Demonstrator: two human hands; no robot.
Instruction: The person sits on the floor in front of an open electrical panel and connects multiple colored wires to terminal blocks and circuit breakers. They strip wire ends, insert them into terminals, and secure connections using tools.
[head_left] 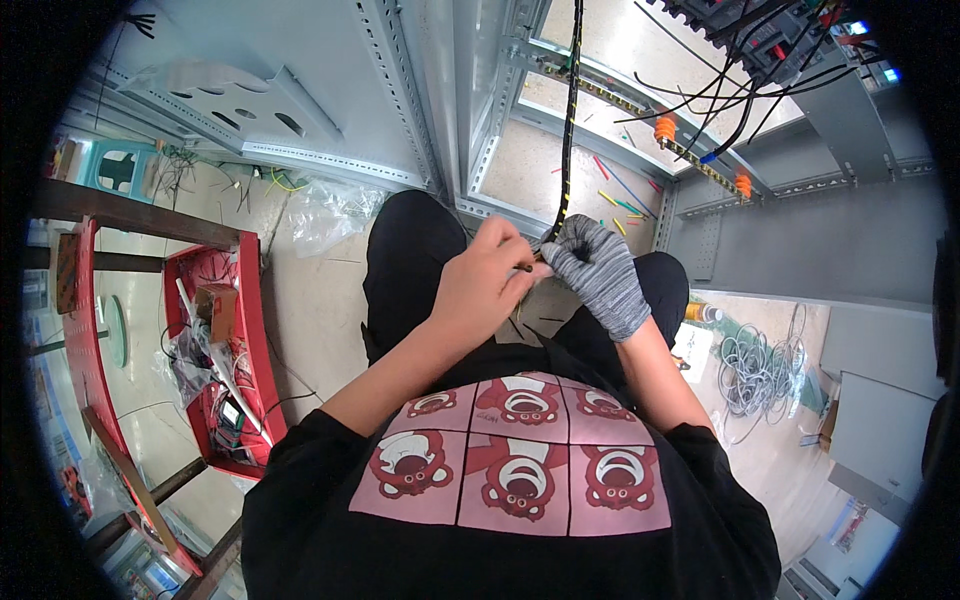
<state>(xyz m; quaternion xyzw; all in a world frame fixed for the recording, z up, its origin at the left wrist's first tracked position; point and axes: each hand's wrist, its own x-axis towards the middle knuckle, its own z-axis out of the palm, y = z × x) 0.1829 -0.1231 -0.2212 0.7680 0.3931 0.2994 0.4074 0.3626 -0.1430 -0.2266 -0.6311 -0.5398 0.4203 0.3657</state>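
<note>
Grey-gloved right fingers (577, 235) clamp black cable (571, 110), its end hidden from me; left fingers (498, 240) pinch a dark tip (527, 268); cabinet frame (470, 110) edges the open bay (525, 170) beyond.

cable (571, 120) cropped above, breakers (768, 52) cut off

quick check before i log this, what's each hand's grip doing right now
Bare left hand: closed, seemingly pinching a small dark piece, too small to identify.
Grey-gloved right hand: closed, holding the long black cable with yellow flecks.
</note>
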